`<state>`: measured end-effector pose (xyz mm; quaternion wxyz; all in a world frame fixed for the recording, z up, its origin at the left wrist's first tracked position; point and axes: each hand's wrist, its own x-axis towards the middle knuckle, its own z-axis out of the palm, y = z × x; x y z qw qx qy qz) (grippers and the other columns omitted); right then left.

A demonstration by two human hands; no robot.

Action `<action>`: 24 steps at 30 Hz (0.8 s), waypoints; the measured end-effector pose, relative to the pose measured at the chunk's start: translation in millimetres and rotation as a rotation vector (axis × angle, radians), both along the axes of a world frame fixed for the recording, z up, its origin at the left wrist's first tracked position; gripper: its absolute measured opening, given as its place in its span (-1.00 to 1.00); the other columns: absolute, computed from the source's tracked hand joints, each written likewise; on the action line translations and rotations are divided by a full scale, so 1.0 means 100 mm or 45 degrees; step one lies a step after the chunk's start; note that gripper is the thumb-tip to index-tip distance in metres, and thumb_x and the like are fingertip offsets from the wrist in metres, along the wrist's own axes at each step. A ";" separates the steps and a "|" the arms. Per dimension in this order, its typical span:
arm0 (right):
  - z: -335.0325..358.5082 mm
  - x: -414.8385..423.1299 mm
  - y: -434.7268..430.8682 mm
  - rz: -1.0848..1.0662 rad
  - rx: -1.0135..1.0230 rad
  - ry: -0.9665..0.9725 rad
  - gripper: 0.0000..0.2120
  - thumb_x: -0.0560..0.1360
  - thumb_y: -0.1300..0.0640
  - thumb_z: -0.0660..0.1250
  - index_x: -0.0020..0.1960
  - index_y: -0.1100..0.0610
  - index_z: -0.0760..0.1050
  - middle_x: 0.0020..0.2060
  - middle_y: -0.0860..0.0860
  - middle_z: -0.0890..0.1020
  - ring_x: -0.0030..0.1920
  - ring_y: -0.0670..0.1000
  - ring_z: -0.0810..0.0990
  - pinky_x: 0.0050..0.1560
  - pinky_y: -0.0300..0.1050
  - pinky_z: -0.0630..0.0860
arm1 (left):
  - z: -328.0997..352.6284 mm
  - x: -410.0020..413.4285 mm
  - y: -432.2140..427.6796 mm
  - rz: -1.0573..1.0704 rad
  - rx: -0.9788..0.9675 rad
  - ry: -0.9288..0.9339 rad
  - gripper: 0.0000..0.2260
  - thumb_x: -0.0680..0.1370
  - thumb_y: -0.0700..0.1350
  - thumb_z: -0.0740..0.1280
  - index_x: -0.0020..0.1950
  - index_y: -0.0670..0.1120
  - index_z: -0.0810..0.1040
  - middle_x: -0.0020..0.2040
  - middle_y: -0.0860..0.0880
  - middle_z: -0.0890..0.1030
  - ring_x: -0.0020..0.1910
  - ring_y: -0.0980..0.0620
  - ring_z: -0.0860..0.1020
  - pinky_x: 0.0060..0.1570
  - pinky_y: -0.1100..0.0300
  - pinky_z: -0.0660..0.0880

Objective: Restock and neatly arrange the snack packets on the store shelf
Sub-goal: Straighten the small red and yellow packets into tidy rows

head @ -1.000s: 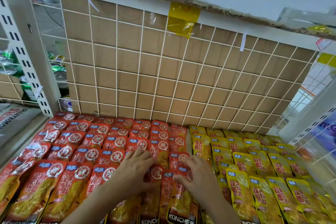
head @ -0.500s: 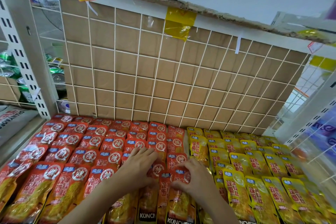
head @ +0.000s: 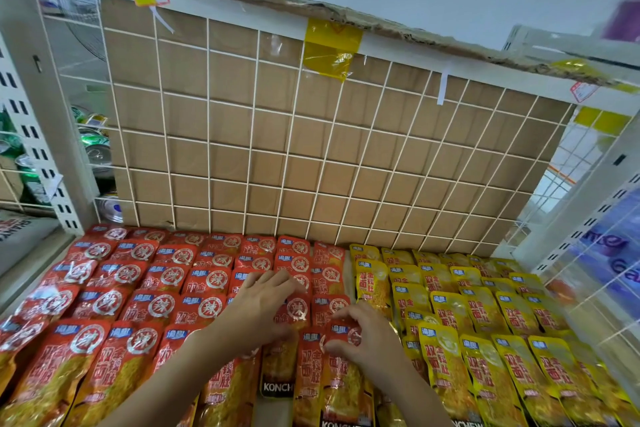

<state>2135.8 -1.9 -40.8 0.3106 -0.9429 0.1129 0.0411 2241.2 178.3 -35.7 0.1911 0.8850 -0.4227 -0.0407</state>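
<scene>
Shop: shelf (head: 41, 135) of snack packets (head: 162, 305)

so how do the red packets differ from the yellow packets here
The red packets fill the left and middle; the yellow packets fill the right. The red packets carry a bold round white stamp near the top; on the yellow packets none stands out. The left hand and right hand touch red packets, not yellow packets. Both lie in overlapping rows with the same shape.
</scene>
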 end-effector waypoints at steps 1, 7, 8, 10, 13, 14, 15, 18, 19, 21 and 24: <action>0.00 0.00 0.00 -0.008 0.017 -0.021 -0.60 0.30 -0.28 0.38 0.03 -0.17 0.35 0.14 -0.21 0.40 0.21 -0.15 0.40 0.29 -0.16 0.37 | 0.00 -0.02 0.01 -0.003 -0.032 0.004 -0.52 0.47 0.12 0.34 0.36 0.13 0.31 0.33 0.18 0.31 0.35 0.19 0.18 0.31 0.28 -0.10; 0.01 0.01 0.01 -0.058 0.153 -0.170 -0.75 0.41 0.04 0.43 -0.14 -0.23 0.39 -0.01 -0.24 0.47 0.09 -0.16 0.49 0.18 -0.13 0.49 | -0.01 -0.16 -0.01 -0.063 0.046 0.084 -0.46 0.43 0.26 0.24 0.38 0.15 0.33 0.32 0.23 0.35 0.34 0.24 0.18 0.43 0.12 -0.07; 0.02 0.01 0.01 -0.066 0.176 -0.197 -0.76 0.41 0.06 0.43 -0.15 -0.22 0.40 -0.03 -0.23 0.49 0.07 -0.16 0.49 0.16 -0.14 0.49 | -0.02 -0.18 -0.04 -0.070 0.065 0.080 -0.46 0.44 0.26 0.24 0.39 0.15 0.33 0.32 0.22 0.35 0.35 0.23 0.18 0.42 0.12 -0.06; 0.04 0.01 0.02 -0.070 0.182 -0.236 -0.78 0.41 0.05 0.43 -0.16 -0.20 0.41 -0.07 -0.24 0.50 0.03 -0.21 0.49 0.13 -0.23 0.47 | -0.04 -0.21 -0.09 -0.098 0.108 0.079 -0.36 0.37 0.35 0.17 0.41 0.14 0.31 0.31 0.20 0.38 0.34 0.20 0.21 0.42 0.12 -0.02; 0.05 0.00 0.03 -0.069 0.203 -0.278 -0.84 0.40 0.01 0.42 -0.14 -0.17 0.44 -0.08 -0.23 0.52 0.02 -0.22 0.50 0.09 -0.27 0.45 | -0.07 -0.24 -0.14 -0.124 0.102 0.088 -0.42 0.43 0.29 0.23 0.40 0.11 0.33 0.27 0.16 0.41 0.29 0.18 0.25 0.36 0.18 0.04; 0.04 0.00 0.03 -0.080 0.217 -0.299 -0.85 0.40 -0.01 0.41 -0.13 -0.17 0.45 -0.08 -0.22 0.54 0.02 -0.21 0.50 0.08 -0.28 0.45 | -0.08 -0.24 -0.15 -0.119 0.060 0.108 -0.48 0.47 0.22 0.27 0.38 0.10 0.35 0.25 0.16 0.41 0.28 0.18 0.26 0.36 0.18 0.06; 0.04 -0.01 0.02 -0.097 0.227 -0.318 -0.86 0.40 0.00 0.41 -0.14 -0.17 0.46 -0.08 -0.21 0.55 0.02 -0.21 0.51 0.08 -0.28 0.44 | -0.08 -0.24 -0.16 -0.118 0.010 0.132 -0.54 0.48 0.18 0.29 0.36 0.10 0.38 0.23 0.16 0.43 0.25 0.20 0.27 0.35 0.19 0.09; 0.02 -0.04 -0.02 -0.139 0.213 -0.353 -0.81 0.43 0.11 0.40 -0.15 -0.17 0.47 -0.09 -0.21 0.57 0.00 -0.23 0.52 0.05 -0.32 0.43 | -0.07 -0.25 -0.17 -0.108 -0.140 0.214 -0.69 0.53 0.01 0.31 0.27 0.06 0.47 0.10 0.20 0.46 0.11 0.29 0.33 0.27 0.30 0.27; 0.02 -0.04 -0.04 -0.147 0.208 -0.354 -0.80 0.44 0.14 0.40 -0.16 -0.16 0.47 -0.09 -0.21 0.57 0.00 -0.24 0.52 0.04 -0.33 0.43 | -0.05 -0.25 -0.16 -0.097 -0.185 0.248 -0.74 0.54 -0.05 0.32 0.23 0.04 0.49 0.04 0.23 0.45 0.06 0.30 0.36 0.18 0.39 0.32; 0.03 -0.05 -0.08 -0.150 0.204 -0.340 -0.79 0.45 0.16 0.39 -0.16 -0.15 0.48 -0.10 -0.22 0.58 -0.02 -0.26 0.52 0.00 -0.39 0.42 | -0.03 -0.24 -0.12 -0.078 -0.235 0.318 -0.80 0.55 -0.12 0.31 0.17 0.01 0.51 -0.03 0.27 0.44 -0.04 0.32 0.41 -0.01 0.53 0.33; 0.03 -0.06 -0.13 -0.142 0.161 -0.312 -0.79 0.46 0.16 0.38 -0.17 -0.15 0.47 -0.10 -0.23 0.58 -0.03 -0.28 0.50 -0.08 -0.48 0.36 | 0.00 -0.20 -0.02 -0.042 -0.283 0.372 -0.83 0.55 -0.14 0.30 0.13 0.01 0.53 -0.04 0.30 0.44 -0.05 0.37 0.42 -0.05 0.54 0.36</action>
